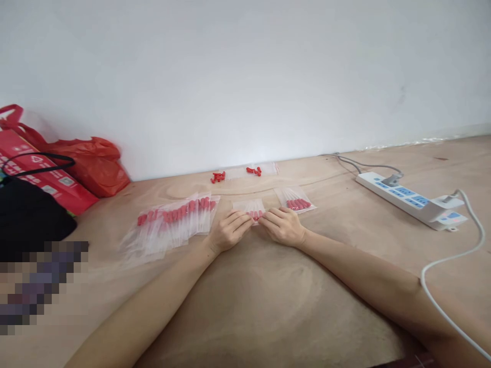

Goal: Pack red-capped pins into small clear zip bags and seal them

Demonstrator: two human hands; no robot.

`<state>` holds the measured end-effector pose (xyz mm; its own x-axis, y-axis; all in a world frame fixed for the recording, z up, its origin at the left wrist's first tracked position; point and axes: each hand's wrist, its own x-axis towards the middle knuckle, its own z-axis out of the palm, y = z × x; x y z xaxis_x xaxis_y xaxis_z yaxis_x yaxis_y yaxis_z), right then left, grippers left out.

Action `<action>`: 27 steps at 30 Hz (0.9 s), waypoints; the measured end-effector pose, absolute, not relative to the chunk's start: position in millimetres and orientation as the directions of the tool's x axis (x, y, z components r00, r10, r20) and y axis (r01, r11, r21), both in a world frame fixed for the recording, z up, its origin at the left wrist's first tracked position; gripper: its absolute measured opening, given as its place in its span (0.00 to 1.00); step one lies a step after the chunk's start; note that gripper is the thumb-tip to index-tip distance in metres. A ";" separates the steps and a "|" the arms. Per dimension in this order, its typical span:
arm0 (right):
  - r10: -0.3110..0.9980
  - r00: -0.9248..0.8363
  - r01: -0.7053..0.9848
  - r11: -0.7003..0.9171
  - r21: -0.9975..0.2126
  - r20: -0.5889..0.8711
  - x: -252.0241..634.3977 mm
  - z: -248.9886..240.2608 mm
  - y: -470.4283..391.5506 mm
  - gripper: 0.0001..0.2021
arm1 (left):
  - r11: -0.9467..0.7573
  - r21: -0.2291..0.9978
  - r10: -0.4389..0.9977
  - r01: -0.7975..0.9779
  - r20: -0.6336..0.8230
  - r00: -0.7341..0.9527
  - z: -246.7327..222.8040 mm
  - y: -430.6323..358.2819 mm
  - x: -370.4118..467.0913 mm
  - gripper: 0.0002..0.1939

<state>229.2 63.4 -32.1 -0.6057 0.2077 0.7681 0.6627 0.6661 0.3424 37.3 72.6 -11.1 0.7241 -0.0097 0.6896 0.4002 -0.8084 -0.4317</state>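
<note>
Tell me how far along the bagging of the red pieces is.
Done: a fanned row of clear plastic bags with red pieces and one more filled bag. In hand: left hand and right hand pinch a small clear bag. Left: loose red pieces by the wall.

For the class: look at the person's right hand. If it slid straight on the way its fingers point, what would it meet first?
The right hand points leftward, toward the left hand. It already touches the small clear bag of red pieces between them; going on, it would probably meet the left hand's fingertips next.

Plain white wall (245,76) behind plywood tabletop (268,296)
</note>
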 end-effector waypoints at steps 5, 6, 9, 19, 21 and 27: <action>0.217 -0.593 0.679 0.653 0.336 0.776 238.6 -29.8 66.1 0.09 | -0.767 -0.461 0.013 0.446 0.683 0.730 -9.1 75.6 25.7 0.05; 0.223 -0.594 0.680 0.652 0.335 0.773 240.0 -30.0 66.5 0.09 | -0.763 -0.462 0.020 0.452 0.682 0.731 -9.1 75.9 23.6 0.06; 0.262 -0.595 0.687 0.657 0.311 0.760 241.0 -31.9 67.6 0.09 | -0.763 -0.441 0.061 0.474 0.680 0.731 -10.0 75.6 19.3 0.06; 0.370 -0.495 0.621 0.784 0.022 0.786 259.9 -44.1 80.9 0.11 | -0.734 -0.321 0.261 0.599 0.681 0.684 -6.2 70.5 1.5 0.21; 0.432 -0.444 0.651 0.757 -0.049 0.785 275.6 -45.5 86.0 0.08 | -0.609 -0.290 0.402 0.738 0.689 0.603 -7.5 69.7 -9.1 0.22; 0.567 -0.452 0.676 0.721 -0.151 0.689 311.1 -44.5 91.2 0.07 | -0.216 -0.118 0.764 0.969 0.598 0.243 -15.0 63.1 -31.7 0.24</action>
<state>311.1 91.2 -44.5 -0.4516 0.5674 0.6885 0.6760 0.7213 -0.1511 -31.7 63.1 -15.0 0.2429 0.7640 0.5977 0.9693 -0.2162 -0.1175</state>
